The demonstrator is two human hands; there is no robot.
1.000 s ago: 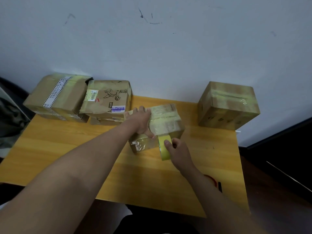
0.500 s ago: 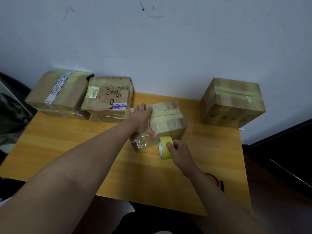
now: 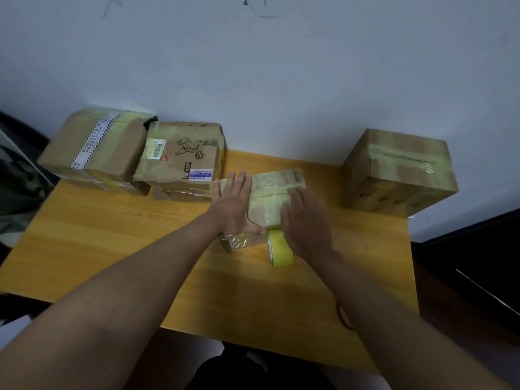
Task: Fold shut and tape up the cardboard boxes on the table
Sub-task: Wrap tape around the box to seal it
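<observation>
Already, the large brown cardboard box with a white printed strip (image 3: 95,149) and the brown cardboard box with a cartoon drawing (image 3: 183,156) at the far left of the yellow wooden desk (image 3: 112,249) look folded shut and taped. In the middle, the left hand (image 3: 232,205) lies flat with straight fingers on the small tape-wrapped cardboard box (image 3: 270,192), while the right hand (image 3: 305,223), blurred but flat, presses tape on it, the yellow tape roll (image 3: 280,247) hanging at its near face; I judge this one nearly finished. At the far right, the brown cube-shaped cardboard box (image 3: 396,173) carries tape across its top, so little seems left.
</observation>
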